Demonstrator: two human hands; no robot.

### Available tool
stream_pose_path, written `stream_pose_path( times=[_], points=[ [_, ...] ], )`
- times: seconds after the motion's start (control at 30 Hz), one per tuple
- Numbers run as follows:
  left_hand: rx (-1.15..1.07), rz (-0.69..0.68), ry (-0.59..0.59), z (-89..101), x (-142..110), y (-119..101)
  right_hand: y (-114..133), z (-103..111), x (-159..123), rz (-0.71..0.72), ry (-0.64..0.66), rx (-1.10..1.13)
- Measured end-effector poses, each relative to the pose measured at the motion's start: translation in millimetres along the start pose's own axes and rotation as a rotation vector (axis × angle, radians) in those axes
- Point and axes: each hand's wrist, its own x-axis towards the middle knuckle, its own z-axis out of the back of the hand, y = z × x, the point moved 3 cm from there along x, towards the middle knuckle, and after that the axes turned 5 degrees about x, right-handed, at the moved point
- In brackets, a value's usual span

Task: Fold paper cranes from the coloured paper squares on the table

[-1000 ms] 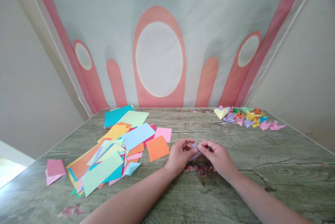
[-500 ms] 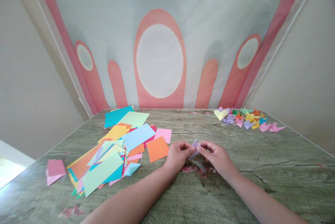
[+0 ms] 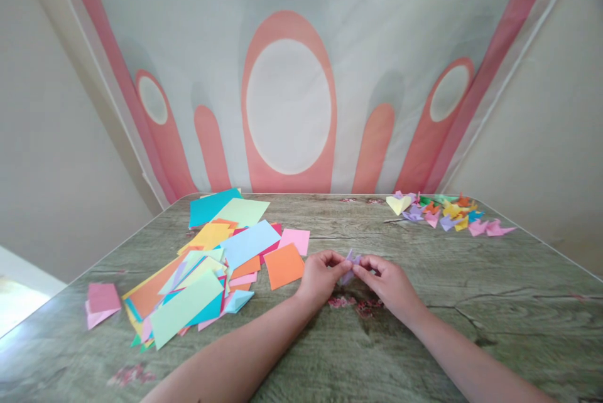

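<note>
Steadily, then: the broad table (image 3: pixel 518 277) seems best used as a rest for both forearms, so that the fine work stays in the fingers. The spread of loose paper sheets (image 3: pixel 188 309) lies off to the left, and the elbow on that side would do well to stay clear of it. As for grip, the left hand (image 3: pixel 318 277) pinches one side of the small purple folded paper (image 3: pixel 348 276) between thumb and fingers, and the right hand (image 3: pixel 393 284) pinches the other side. The piece is between them, near the middle, just above the tabletop. I'd let one pinch anchor the layers while the other shapes them with light pressure, since paper this little will probably crumple or tear if both pull at once; edges want lining up before a crease is pressed.

Both arms are cut off at the bottom of the view. Many sheets overlap, so their number can't be told. Among the bright folded shapes (image 3: pixel 452 208) at the far right, the crowded ones are hard to separate. Smallest of all, the purple paper's inner folds are hidden by fingertips and too blurred to read
</note>
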Motion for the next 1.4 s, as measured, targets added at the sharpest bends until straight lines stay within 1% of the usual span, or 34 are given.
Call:
stream_pose_path(
  times=[0.17, 0.37, 0.5, 0.63, 0.87, 1.07, 1.2, 1.3, 1.4],
  points=[
    [-0.031, 0.021, 0.040, -1.1, 0.8, 0.4, -1.3, 0.0, -0.5, -0.016, -0.005, 0.035],
    [-0.113, 0.036, 0.058, -2.7, 1.2, 1.3, -15.9, -1.8, 2.1, -0.087, -0.046, 0.152],
    [-0.203, -0.001, 0.065, -4.3, 0.9, -2.4, -18.6, -0.8, 4.9, -0.071, -0.073, 0.228],
    [-0.245, -0.043, 0.077, -4.2, 1.3, -6.6, -13.9, -0.6, 4.7, -0.054, -0.043, 0.263],
    [-0.204, -0.066, 0.080, -1.5, -0.2, -13.0, -3.2, 4.8, 1.2, -0.040, -0.035, 0.248],
    [-0.137, -0.078, 0.170, 3.5, 0.7, -19.3, -0.9, 7.4, 1.9, -0.043, -0.058, 0.233],
    [-0.092, -0.110, 0.178, 4.6, -0.4, -19.5, -3.2, 8.1, 2.3, -0.049, -0.073, 0.249],
    [-0.086, -0.113, 0.165, 3.7, -1.4, -18.0, -4.9, 7.4, 2.3, -0.051, -0.058, 0.289],
    [-0.111, -0.079, 0.170, 2.8, -0.2, -14.8, -4.8, 6.7, 2.4, -0.056, -0.014, 0.340]
  ],
)
